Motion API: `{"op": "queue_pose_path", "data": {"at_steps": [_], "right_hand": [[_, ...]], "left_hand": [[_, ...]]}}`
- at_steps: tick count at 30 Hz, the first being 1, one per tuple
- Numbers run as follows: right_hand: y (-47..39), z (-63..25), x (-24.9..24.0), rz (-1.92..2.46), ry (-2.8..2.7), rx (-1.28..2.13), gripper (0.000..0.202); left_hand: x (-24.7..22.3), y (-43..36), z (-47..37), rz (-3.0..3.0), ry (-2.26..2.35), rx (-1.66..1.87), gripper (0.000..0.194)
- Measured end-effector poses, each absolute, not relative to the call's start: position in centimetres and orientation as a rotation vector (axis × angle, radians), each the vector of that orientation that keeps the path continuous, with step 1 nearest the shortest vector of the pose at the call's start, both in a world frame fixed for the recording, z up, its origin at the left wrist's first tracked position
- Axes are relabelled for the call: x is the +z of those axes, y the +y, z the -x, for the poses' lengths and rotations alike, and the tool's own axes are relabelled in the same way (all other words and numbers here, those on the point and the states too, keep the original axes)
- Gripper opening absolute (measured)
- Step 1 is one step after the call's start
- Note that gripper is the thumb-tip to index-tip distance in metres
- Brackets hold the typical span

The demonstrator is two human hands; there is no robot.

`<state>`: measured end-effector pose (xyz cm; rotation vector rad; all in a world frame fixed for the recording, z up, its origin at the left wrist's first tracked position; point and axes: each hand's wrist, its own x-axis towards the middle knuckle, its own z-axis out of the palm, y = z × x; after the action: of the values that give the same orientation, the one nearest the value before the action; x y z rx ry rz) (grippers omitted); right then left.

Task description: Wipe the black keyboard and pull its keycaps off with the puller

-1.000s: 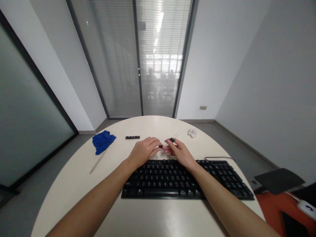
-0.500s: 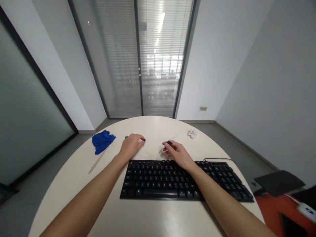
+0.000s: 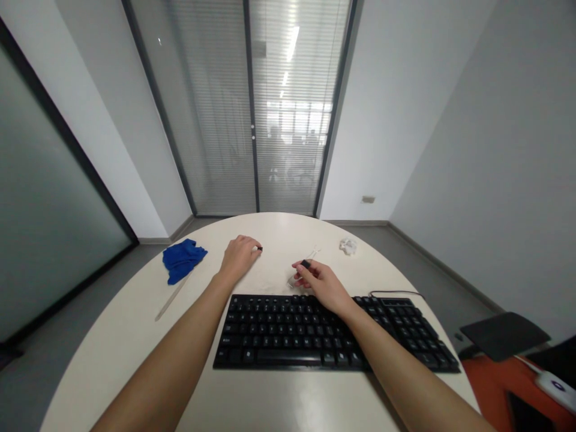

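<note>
Pinching a small black key [image 3: 260, 248] between narrowed fingertips of the left hand [image 3: 237, 259], right of the blue cloth [image 3: 182, 259], at the far part of the table [image 3: 283, 227]. Holding a black piece [image 3: 306, 264] between thumb and fingers of the right hand [image 3: 324, 285], just beyond the keyboard [image 3: 279, 333].

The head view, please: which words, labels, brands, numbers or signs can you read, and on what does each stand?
No words, brands or numbers are legible.
Keyboard: pale key markings, too small and blurred to read.
White device, right edge: dark round mark, unreadable.
</note>
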<state>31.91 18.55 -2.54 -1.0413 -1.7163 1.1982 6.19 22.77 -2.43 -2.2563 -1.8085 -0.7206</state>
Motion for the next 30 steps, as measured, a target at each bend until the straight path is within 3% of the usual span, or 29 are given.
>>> {"op": "queue_pose_path", "data": {"at_steps": [17, 23, 30], "right_hand": [[18.4, -31.8, -2.6, 1.053, -1.720, 1.200, 0.046], [18.4, -31.8, -2.6, 1.055, -1.714, 1.218, 0.045], [18.4, -31.8, -2.7, 1.062, -1.723, 1.220, 0.045]], "left_hand": [[-4.3, 23.6, -5.0, 2.244, -1.814, -0.668, 0.016], [-4.5, 23.6, -5.0, 2.288, -1.780, -0.684, 0.028], [-4.5, 23.7, -5.0, 2.303, -1.783, -0.654, 0.019]]}}
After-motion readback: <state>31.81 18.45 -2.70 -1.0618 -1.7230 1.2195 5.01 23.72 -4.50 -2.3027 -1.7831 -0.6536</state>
